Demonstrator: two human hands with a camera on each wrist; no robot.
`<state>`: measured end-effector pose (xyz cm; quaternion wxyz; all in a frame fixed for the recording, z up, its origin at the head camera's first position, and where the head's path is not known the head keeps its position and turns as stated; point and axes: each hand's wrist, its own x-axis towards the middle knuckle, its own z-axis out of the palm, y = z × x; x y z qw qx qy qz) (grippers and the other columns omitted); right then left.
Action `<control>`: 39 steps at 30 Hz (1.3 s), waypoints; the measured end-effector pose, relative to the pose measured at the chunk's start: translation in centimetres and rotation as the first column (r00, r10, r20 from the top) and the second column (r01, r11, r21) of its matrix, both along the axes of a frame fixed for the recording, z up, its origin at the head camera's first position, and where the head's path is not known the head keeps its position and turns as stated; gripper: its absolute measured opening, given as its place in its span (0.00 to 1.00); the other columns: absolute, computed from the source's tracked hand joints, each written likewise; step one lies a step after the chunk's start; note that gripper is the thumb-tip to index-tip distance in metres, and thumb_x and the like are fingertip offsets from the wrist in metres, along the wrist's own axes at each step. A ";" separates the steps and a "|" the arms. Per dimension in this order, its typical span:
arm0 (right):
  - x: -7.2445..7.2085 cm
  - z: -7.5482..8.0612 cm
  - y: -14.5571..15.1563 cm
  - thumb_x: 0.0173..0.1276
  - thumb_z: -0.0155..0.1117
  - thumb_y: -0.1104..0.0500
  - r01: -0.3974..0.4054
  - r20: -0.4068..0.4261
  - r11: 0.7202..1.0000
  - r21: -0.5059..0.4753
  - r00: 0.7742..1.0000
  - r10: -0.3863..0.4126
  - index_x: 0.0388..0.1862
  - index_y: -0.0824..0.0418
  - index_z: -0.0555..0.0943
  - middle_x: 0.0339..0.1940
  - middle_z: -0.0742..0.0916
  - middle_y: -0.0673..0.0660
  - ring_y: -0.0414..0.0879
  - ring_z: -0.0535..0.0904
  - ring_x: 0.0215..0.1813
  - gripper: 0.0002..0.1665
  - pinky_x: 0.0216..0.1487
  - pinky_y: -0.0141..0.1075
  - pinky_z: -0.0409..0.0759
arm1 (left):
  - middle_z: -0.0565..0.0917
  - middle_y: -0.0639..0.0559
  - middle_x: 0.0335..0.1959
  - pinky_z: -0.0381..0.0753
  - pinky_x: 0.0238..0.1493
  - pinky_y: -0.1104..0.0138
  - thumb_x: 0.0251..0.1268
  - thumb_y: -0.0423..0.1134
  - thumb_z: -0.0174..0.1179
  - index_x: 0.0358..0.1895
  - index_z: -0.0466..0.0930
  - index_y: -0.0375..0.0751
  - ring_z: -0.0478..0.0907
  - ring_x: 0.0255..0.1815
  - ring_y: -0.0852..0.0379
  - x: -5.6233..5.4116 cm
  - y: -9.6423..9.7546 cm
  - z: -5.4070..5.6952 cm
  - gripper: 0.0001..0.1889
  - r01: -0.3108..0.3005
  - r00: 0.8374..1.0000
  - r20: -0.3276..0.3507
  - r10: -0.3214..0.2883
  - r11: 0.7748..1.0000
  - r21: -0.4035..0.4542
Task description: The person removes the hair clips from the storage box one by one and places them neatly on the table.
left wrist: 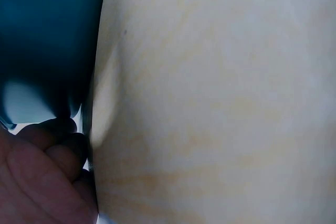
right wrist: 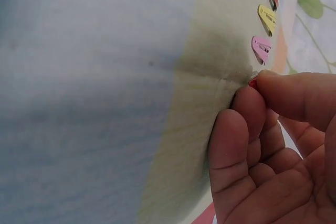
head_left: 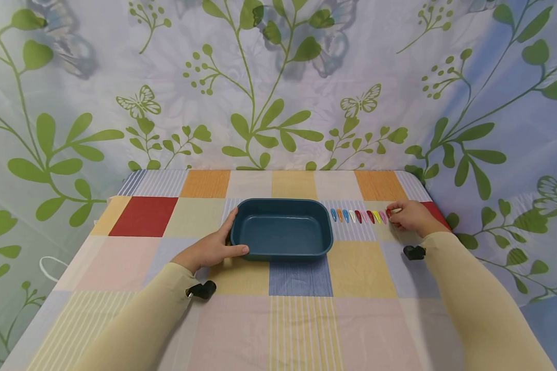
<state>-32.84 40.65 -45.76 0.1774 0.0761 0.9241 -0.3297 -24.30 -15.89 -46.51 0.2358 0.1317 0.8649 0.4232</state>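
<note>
A dark blue rectangular dish [head_left: 283, 256] stands on the patchwork cloth, in front of me. My left hand [head_left: 212, 247] rests against its left end, thumb at the near corner and fingers along the outer wall. In the left wrist view, fingers [left wrist: 65, 153] lie close under the dish's side [left wrist: 47, 35]. To the right of the dish runs a row of several coloured snap hair clips [head_left: 351, 216]. At the row's right end, my right hand [head_left: 413, 216] pinches a red hair clip [right wrist: 253, 83] between thumb and forefinger, mostly hidden by the fingertips. A pink clip [right wrist: 261, 49] lies just beyond.
A patchwork cloth [head_left: 232, 330] covers the table. Behind and beside it hangs a leaf-and-butterfly curtain [head_left: 269, 77]. A white cable [head_left: 46, 268] loops at the table's left edge. Each sleeve carries a small black wrist camera [head_left: 203, 290].
</note>
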 end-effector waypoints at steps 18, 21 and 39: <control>0.0 0.5 -0.6 0.71 0.63 0.66 -0.016 0.031 0.999 0.038 0.999 0.015 0.66 0.75 0.76 0.30 0.84 0.53 0.43 0.80 0.31 0.26 0.34 0.33 0.84 | 0.38 0.47 0.89 0.54 0.82 0.36 0.68 0.62 0.68 0.84 0.21 0.74 0.46 0.88 0.37 -0.1 0.0 0.0 0.61 -0.002 1.000 0.004 0.002 1.000 0.008; 0.0 0.5 -0.5 0.71 0.63 0.66 -0.014 0.032 0.999 0.032 0.999 0.013 0.66 0.75 0.76 0.29 0.83 0.53 0.43 0.79 0.31 0.26 0.34 0.33 0.84 | 0.38 0.46 0.89 0.54 0.82 0.36 0.68 0.62 0.68 0.84 0.21 0.74 0.46 0.88 0.37 -0.1 0.0 0.0 0.61 -0.004 1.000 0.005 0.004 1.000 0.005; 0.0 0.2 0.0 0.75 0.62 0.60 -0.068 0.032 0.990 0.120 0.997 0.064 0.72 0.70 0.75 0.25 0.82 0.50 0.44 0.78 0.29 0.29 0.34 0.34 0.80 | 0.40 0.44 0.89 0.56 0.81 0.35 0.68 0.63 0.67 0.85 0.22 0.72 0.48 0.87 0.35 -0.1 0.0 0.1 0.61 -0.003 1.000 -0.013 0.003 1.000 -0.018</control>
